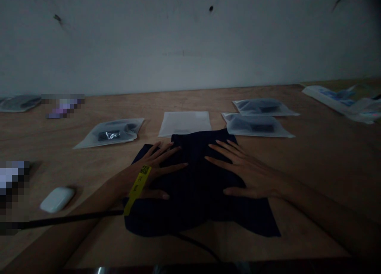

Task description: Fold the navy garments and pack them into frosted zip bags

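Observation:
A dark navy cloth item (pixel 196 186), seemingly a garment, lies spread on the wooden table near its front edge. My left hand (pixel 154 167) rests flat on its left part, fingers apart and pointing away from me. On the right part lies my right hand (pixel 242 169), also flat with its fingers spread. Neither hand grips the cloth. A yellow label (pixel 137 190) on a black cable crosses the back of my left hand. Just behind the cloth is a flat frosted bag (pixel 186 121), partly touching or tucked under its top edge.
One frosted bag with dark contents (pixel 110 133) lies back left; two more (pixel 258 124) (pixel 264 106) lie back right. A white rounded case (pixel 57 199) sits at left. Crumpled plastic packaging (pixel 342 103) is at far right. The wall (pixel 184 40) borders the wooden table (pixel 321 155).

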`<action>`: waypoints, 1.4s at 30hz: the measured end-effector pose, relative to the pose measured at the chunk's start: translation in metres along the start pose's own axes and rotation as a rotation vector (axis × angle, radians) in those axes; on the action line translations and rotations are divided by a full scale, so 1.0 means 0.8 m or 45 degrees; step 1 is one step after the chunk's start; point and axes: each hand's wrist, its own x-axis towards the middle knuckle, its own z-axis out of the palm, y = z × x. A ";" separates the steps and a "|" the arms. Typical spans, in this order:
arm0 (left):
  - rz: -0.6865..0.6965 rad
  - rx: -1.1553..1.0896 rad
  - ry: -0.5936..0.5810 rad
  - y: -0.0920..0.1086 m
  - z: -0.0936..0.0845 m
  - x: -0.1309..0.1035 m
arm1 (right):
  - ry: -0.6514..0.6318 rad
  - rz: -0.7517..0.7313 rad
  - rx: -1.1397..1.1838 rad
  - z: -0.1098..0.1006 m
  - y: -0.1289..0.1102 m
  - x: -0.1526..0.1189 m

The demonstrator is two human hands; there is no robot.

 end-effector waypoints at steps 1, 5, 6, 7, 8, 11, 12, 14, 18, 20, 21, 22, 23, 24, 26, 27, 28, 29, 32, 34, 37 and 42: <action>-0.001 -0.003 0.012 0.000 0.000 0.000 | -0.009 0.003 0.000 0.001 0.001 0.000; 0.029 -0.013 0.109 0.004 -0.004 0.000 | 0.061 -0.048 -0.006 -0.002 0.003 0.001; 0.038 -0.036 0.174 0.007 -0.005 -0.001 | 0.120 -0.099 0.005 -0.004 0.002 0.001; 0.049 -0.087 0.250 0.010 -0.007 -0.003 | 0.196 -0.162 0.032 -0.006 0.000 0.001; 0.069 -0.159 0.324 0.014 -0.009 -0.006 | 0.278 -0.230 0.079 -0.008 -0.004 0.001; 0.191 -0.385 0.387 0.026 -0.009 -0.012 | 0.446 -0.402 0.309 -0.009 -0.022 0.000; 0.250 -0.425 0.351 0.030 -0.008 -0.012 | 0.447 -0.434 0.381 -0.007 -0.030 0.000; 0.357 -0.467 0.259 0.037 -0.002 -0.007 | 0.373 -0.462 0.429 -0.001 -0.043 0.000; 0.403 -0.515 0.110 0.049 0.009 0.008 | 0.151 -0.474 0.356 0.008 -0.054 0.002; 0.381 -0.535 0.060 0.053 0.009 0.013 | 0.081 -0.440 0.323 0.009 -0.053 0.002; 0.371 -0.549 0.037 0.054 0.007 0.015 | 0.062 -0.422 0.320 0.008 -0.051 0.003; 0.363 -0.566 0.014 0.054 0.005 0.015 | 0.057 -0.411 0.331 0.007 -0.050 0.003; 0.355 -0.585 -0.008 0.054 0.002 0.015 | 0.056 -0.404 0.354 0.006 -0.049 0.003; 0.350 -0.606 -0.028 0.053 -0.001 0.015 | 0.061 -0.398 0.386 0.005 -0.047 0.004; 0.339 -0.649 -0.062 0.051 -0.006 0.013 | 0.068 -0.393 0.470 0.002 -0.045 0.003; 0.331 -0.669 -0.074 0.050 -0.008 0.012 | 0.061 -0.390 0.507 0.001 -0.044 0.003; 0.321 -0.686 -0.084 0.049 -0.010 0.012 | 0.058 -0.383 0.538 -0.001 -0.044 0.002; 0.312 -0.700 -0.094 0.049 -0.011 0.011 | 0.063 -0.372 0.566 -0.002 -0.044 0.001; 0.281 -0.715 -0.113 0.049 -0.012 0.012 | 0.122 -0.300 0.608 -0.006 -0.045 0.000; 0.260 -0.711 -0.116 0.051 -0.011 0.013 | 0.117 -0.282 0.626 -0.007 -0.048 0.001; 0.245 -0.718 -0.114 0.051 -0.010 0.013 | 0.037 -0.326 0.735 -0.008 -0.049 0.002; 0.135 -0.743 0.005 0.048 -0.007 0.002 | 0.102 -0.206 0.948 -0.013 -0.042 -0.002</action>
